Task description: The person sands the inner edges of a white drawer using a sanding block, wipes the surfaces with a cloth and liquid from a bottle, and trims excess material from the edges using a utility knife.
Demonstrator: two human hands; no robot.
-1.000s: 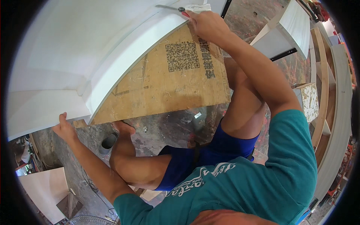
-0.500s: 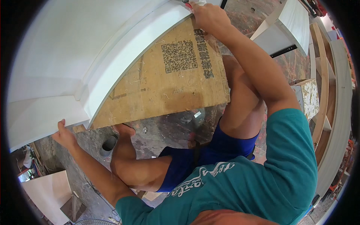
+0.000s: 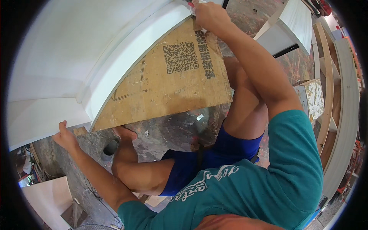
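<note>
A large white panelled piece of furniture (image 3: pixel 50 57) fills the upper left, with a curved white rim (image 3: pixel 115 73) along its near side. My left hand (image 3: pixel 66 138) grips its lower edge near the corner, with a finger up over the edge. At the top, my right hand (image 3: pixel 211 16) is closed at the far end of the rim. Something with a red part and crumpled whitish bits shows around its fingers; its kind is mostly hidden. Below the rim lies a brown cardboard sheet (image 3: pixel 184 86) with black print, partly covered by the furniture.
My legs are bent around the cardboard on a stained floor (image 3: pixel 180 130). A grey cup-like container (image 3: pixel 110 147) stands by my foot. To the right are a white drawer-like box (image 3: pixel 285 28) and a long wooden frame (image 3: pixel 326 88). A pale board (image 3: pixel 50 201) lies lower left.
My right hand has shifted slightly left and down along the rim, and whitish material now shows beneath it. My left hand stays on the edge.
</note>
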